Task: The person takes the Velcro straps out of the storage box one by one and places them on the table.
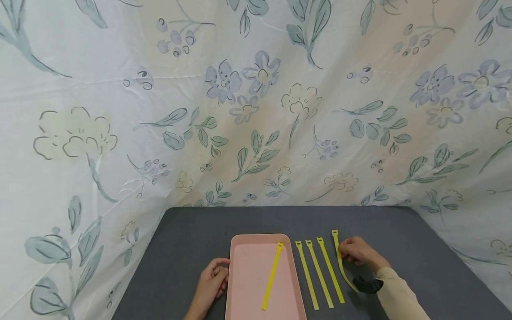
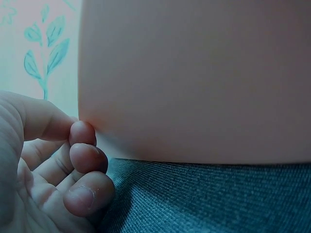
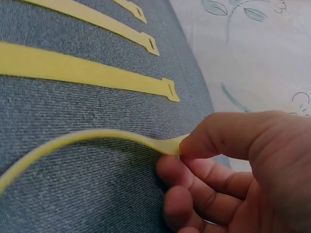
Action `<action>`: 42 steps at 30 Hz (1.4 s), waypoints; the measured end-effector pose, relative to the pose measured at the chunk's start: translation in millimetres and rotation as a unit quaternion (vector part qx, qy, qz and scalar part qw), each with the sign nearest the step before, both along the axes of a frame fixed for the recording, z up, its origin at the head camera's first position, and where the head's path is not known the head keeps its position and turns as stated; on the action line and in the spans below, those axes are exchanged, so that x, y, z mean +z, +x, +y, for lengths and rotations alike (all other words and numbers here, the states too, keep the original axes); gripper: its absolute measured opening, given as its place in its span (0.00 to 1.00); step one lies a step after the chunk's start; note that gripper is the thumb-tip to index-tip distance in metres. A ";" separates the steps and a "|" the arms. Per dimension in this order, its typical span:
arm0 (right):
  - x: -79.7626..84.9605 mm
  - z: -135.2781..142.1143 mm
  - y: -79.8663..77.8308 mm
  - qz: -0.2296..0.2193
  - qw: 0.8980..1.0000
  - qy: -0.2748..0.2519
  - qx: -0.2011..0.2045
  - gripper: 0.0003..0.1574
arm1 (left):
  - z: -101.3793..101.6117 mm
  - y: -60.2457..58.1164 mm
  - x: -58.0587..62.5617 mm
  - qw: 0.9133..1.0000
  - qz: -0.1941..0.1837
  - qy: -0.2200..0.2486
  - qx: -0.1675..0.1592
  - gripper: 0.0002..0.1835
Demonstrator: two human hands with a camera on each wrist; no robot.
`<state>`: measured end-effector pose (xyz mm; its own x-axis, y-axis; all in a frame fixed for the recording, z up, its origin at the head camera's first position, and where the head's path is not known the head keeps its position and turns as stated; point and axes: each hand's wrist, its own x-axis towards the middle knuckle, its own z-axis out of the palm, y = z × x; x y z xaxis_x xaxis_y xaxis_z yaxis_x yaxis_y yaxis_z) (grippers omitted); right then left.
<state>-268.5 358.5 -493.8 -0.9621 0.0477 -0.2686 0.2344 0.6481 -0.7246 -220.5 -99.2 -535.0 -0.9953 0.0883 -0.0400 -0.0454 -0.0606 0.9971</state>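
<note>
My right hand (image 1: pixel 358 251) pinches a yellow cable tie strap (image 3: pixel 73 138) between thumb and fingertips, near its slotted head. The strap bows up off the cloth in the right wrist view, and its tail curves down toward the wrist in the head view. On the other side, my left hand (image 1: pixel 212 280) is beside the pink tray (image 1: pixel 244 293), fingers loosely bent and fingertips right at its left rim. One yellow strap (image 1: pixel 273 278) lies slantwise inside that tray. Three more yellow straps (image 1: pixel 320 273) lie side by side, heads away from me, between the tray and my right hand.
Dark grey cloth (image 1: pixel 192 235) covers the table. Floral fabric (image 1: pixel 256 111) hangs behind the table and along both sides. A black band (image 1: pixel 368 285) sits on my right wrist, close to the tail of the held strap.
</note>
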 end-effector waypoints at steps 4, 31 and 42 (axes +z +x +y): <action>-1.0 0.4 -1.0 0.007 1.000 0.009 0.005 0.13 | 0.0 0.1 1.2 1.000 -0.001 -0.002 0.000 0.18; -0.2 -11.4 5.4 0.015 0.999 0.032 0.030 0.09 | -1.2 -1.5 0.6 1.000 -0.002 -0.021 -0.001 0.17; -4.6 -9.8 5.9 0.014 0.999 0.025 0.023 0.12 | -0.5 -0.6 0.2 1.000 -0.001 -0.020 -0.002 0.17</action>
<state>-262.6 348.6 -498.5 -0.9707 0.0166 -0.2396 0.1838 0.6936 -0.6966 -221.1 -99.6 -534.7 -0.9949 0.0898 -0.0450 -0.0471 -0.0208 0.9987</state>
